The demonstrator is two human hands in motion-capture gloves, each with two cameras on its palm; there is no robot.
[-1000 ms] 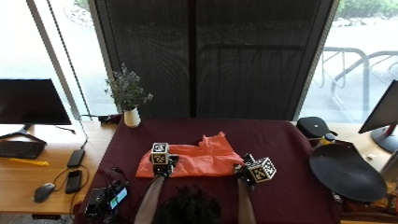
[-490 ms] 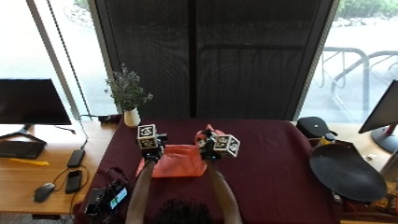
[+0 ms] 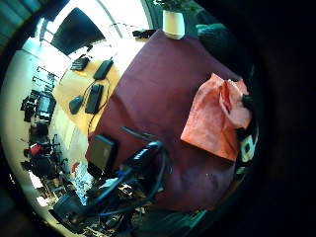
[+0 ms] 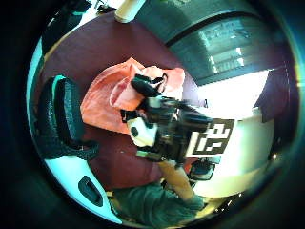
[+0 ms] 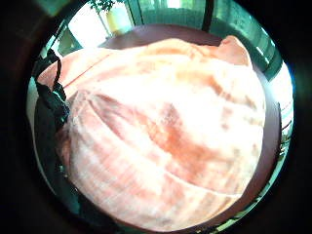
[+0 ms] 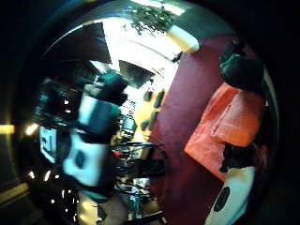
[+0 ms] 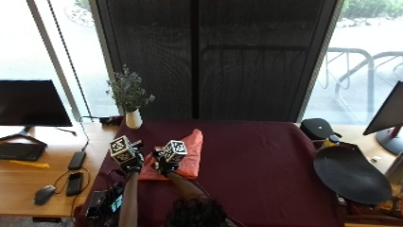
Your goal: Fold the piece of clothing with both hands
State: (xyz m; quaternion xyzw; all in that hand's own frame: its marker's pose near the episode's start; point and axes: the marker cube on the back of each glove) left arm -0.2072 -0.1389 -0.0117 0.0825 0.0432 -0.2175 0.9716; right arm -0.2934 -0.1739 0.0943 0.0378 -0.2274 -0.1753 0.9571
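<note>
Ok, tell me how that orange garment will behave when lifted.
The orange cloth garment will probably go floppy: it lies creased and folded on the maroon tablecloth. Likely light, since it bunches under both hands. It may unfold when raised.

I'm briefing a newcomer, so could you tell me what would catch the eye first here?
The orange garment, folded narrow on the dark red tablecloth, stands out first. The left hand and right hand meet at its near edge. Behind, a white vase of sprigs stands at the cloth's far left corner.

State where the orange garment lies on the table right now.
In the outside view, the orange garment lies on the dark red tablecloth, toward its left side, in front of the white vase.
</note>
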